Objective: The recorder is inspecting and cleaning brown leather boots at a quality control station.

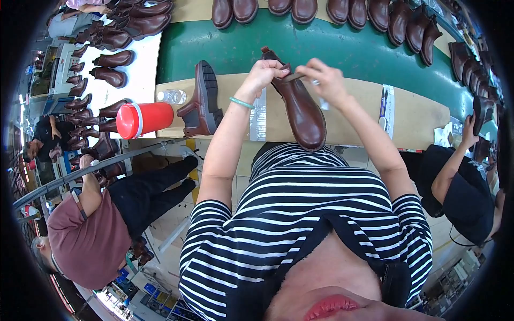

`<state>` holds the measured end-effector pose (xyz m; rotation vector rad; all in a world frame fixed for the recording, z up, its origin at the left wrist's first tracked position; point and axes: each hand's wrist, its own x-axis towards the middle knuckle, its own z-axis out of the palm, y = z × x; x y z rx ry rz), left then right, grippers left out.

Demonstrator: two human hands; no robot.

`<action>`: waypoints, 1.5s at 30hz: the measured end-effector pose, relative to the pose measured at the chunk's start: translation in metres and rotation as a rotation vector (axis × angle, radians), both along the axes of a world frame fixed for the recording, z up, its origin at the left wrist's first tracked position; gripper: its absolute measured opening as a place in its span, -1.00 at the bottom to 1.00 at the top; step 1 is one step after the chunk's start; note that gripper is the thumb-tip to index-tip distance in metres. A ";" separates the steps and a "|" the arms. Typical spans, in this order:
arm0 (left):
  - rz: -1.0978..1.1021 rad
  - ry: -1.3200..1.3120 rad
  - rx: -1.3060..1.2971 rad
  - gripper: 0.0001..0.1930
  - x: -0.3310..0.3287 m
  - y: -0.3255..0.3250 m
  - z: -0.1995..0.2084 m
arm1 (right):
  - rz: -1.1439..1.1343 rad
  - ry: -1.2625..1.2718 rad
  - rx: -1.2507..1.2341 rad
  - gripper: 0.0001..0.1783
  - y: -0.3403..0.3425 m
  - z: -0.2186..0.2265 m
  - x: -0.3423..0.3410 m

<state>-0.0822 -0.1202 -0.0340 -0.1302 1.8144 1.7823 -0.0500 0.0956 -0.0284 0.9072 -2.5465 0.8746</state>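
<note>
A brown leather ankle boot (303, 112) lies upright in front of me, its toe pointing toward my body and overhanging the table's near edge. My left hand (262, 77) is closed on the boot's upper opening, thumb and fingers pinching the collar. Just to the right, my right hand (326, 80) is closed, its fingertips by a thin brownish strip at the collar. Motion smears those fingers, and I cannot make out what they hold. Left of my left forearm, a second brown boot (198, 101) rests on its side, its dark ridged sole facing right.
A red jug (155, 118) and a clear plastic bottle (172, 97) are at the left. Several brown boots (244, 9) line the far side of the green tabletop (230, 45). A pen (383, 101) lies at the right. Co-workers (88, 230) are on both sides.
</note>
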 end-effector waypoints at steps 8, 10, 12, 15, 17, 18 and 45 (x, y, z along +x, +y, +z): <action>-0.057 -0.017 0.060 -0.91 -0.002 -0.002 -0.005 | -0.035 -0.129 -0.131 -0.66 -0.004 0.012 0.009; -0.074 0.021 0.025 -0.92 -0.002 -0.005 -0.005 | -0.134 -0.158 -0.080 -0.65 0.015 -0.012 0.000; -0.073 0.055 -0.008 -0.92 -0.003 -0.006 -0.005 | -0.169 -0.185 -0.095 -0.66 0.032 -0.009 -0.007; -0.105 0.013 0.046 -0.91 -0.001 -0.005 -0.005 | -0.141 -0.153 -0.182 -0.67 0.015 0.004 -0.001; -0.154 0.047 0.034 -0.90 -0.006 -0.003 -0.010 | -0.013 -0.213 -0.142 -0.66 -0.002 0.004 0.003; -0.147 0.106 0.037 -0.87 -0.007 -0.002 -0.011 | -0.042 -0.263 -0.253 -0.65 0.010 -0.020 -0.002; -0.099 0.197 -0.551 -0.14 0.137 0.104 -0.048 | -0.832 -1.075 -1.005 -0.74 0.174 -0.082 0.154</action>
